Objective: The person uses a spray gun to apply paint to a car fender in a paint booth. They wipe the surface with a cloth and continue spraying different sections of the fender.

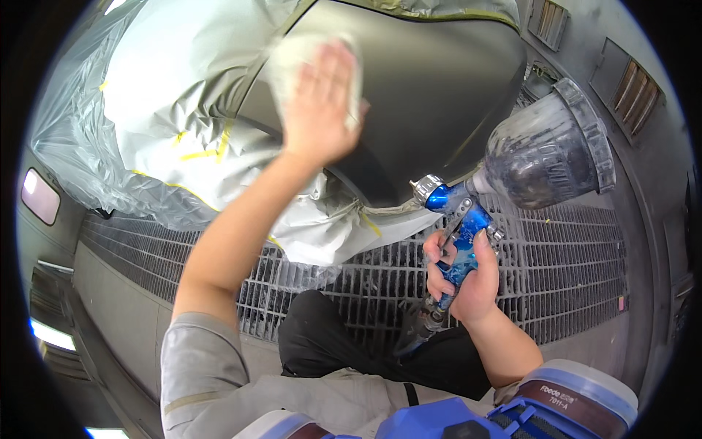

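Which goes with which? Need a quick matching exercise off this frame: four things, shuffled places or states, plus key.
Things:
1. Cloth
2. Spray gun
3. Tape strip
4. Floor grating

Places or states:
A. Yellow, on the white sheeting
B. Gridded, lower than the grey panel
C. Under the outstretched left hand
D. Gripped in the right hand

Pairs: 1-C, 2-D, 3-A, 4-B
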The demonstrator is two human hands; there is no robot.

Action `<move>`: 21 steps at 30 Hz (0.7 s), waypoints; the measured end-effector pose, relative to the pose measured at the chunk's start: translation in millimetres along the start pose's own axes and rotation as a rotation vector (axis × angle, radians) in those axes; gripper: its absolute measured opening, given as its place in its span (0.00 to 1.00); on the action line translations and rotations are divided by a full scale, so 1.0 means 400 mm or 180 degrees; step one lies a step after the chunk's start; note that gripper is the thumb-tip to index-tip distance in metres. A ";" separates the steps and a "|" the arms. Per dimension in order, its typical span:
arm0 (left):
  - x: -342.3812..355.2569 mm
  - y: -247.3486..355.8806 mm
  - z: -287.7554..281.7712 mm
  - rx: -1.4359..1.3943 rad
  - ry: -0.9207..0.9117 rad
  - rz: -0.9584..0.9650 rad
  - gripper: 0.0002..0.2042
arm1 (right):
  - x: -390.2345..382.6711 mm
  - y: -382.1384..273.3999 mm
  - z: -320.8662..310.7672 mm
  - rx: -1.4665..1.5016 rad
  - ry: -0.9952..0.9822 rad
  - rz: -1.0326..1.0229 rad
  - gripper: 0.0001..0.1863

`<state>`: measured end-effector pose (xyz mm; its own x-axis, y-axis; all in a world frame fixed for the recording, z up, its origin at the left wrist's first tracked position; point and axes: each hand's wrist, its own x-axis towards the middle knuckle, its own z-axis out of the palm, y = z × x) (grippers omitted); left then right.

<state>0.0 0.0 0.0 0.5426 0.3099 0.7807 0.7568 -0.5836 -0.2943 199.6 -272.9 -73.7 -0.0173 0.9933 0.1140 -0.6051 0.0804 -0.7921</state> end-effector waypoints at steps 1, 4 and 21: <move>-0.031 0.050 0.022 -0.0065 -0.0209 0.0237 0.44 | 0.005 -0.003 0.009 0.0011 -0.0006 -0.0007 0.35; -0.107 0.172 0.057 -0.0009 -0.1519 0.1640 0.39 | 0.012 -0.004 0.035 -0.0211 0.0224 0.0063 0.38; 0.060 0.278 0.144 0.0166 -0.0681 0.0989 0.43 | 0.007 -0.065 -0.003 -0.0367 0.0622 -0.0544 0.42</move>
<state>118.3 -14.2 -45.8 0.8089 0.2771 0.5185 0.5587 -0.6371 -0.5310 216.3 -272.0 -53.6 0.2378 0.9607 0.1429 -0.4914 0.2459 -0.8355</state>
